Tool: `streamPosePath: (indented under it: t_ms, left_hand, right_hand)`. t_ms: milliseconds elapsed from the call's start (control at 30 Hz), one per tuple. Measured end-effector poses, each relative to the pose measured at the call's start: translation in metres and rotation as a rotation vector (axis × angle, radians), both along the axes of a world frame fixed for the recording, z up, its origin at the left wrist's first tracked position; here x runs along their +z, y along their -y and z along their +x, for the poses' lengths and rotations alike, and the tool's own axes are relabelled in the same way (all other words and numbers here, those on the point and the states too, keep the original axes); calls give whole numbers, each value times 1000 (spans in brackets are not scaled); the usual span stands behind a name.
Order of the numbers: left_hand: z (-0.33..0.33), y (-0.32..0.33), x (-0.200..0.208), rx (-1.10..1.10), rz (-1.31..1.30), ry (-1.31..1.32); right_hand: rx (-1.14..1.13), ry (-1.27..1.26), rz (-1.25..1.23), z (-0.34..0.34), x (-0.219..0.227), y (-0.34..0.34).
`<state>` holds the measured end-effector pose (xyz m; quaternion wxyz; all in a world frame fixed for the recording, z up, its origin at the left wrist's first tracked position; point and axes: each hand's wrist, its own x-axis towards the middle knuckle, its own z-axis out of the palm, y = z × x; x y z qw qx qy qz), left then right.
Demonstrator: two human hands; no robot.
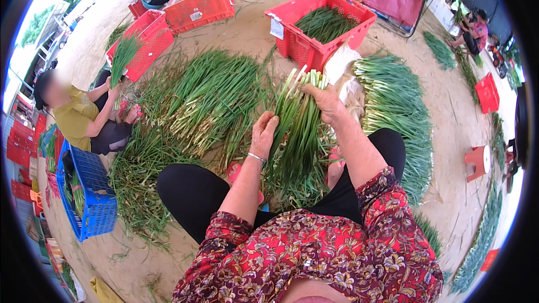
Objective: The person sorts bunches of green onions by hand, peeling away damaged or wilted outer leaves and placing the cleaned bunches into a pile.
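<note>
Between my knees, a bunch of Chinese chives [298,126] is held with its pale root ends up and its green leaves hanging down. My right hand [327,104] is closed round the upper right of the bunch, thumb across the pale stems. At the bunch's left side, lower down, my left hand [264,133] is closed on the edge of the leaves; its fingertips are partly hidden. A loose heap of chives [216,98] lies ahead to the left. To the right, chives laid in neat rows [393,118] rest beside a white sack [341,70].
A red crate [297,36] with chives in it stands ahead. More red crates [199,5] are at far left, near a seated person [84,112] holding chives. A blue crate [92,193] stands at left, a red stool [477,163] at right. Leaf trimmings [140,182] litter the ground.
</note>
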<state>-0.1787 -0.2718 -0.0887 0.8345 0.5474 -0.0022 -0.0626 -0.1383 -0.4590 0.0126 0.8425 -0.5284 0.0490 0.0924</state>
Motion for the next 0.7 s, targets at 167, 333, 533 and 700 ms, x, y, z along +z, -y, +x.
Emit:
streamPosePath:
  t_ms: [167, 333, 533, 700]
  left_hand:
    - [3, -5, -14, -64, 87, 37]
    - [-2, -3, -6, -52, 84, 4]
    - [-31, 22, -2, -120, 2, -235]
    - [-39, 37, -23, -177, 7, -29]
  right_hand:
    - [129, -13, 39, -1, 5, 6]
    - [156, 4, 24, -1, 1, 10]
    - [-26, -120, -33, 7, -28, 9]
    - [-171, -301, -36, 12, -56, 13]
